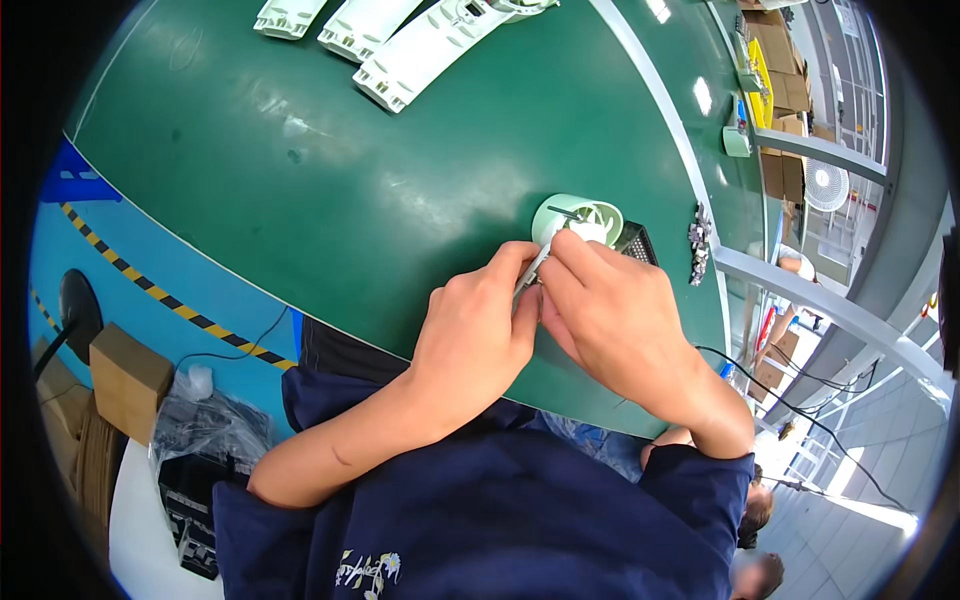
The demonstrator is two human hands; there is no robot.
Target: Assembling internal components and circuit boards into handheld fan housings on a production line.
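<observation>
My left hand (472, 325) is closed, thumb and forefinger pinching a small thin pale grey strip (535, 267). Beside it, my right hand (628, 318) is closed too, its fingertips meeting on the same strip. The fingers cover most of that piece, so its kind does not show. Just beyond my fingertips is a pale green round housing (549, 216) with white curved parts inside and a short dark rod (565, 213) across its opening. I cannot tell whether the strip touches the housing. A black perforated part (637, 243) sits behind my right hand.
Several long pale green casings (420, 52) lie at the far left of the green table (330, 200). A strip of small dark metal parts (699, 243) lies near a pale rail (665, 100). Cartons (130, 368) stand on the floor at left. Other people are at lower right.
</observation>
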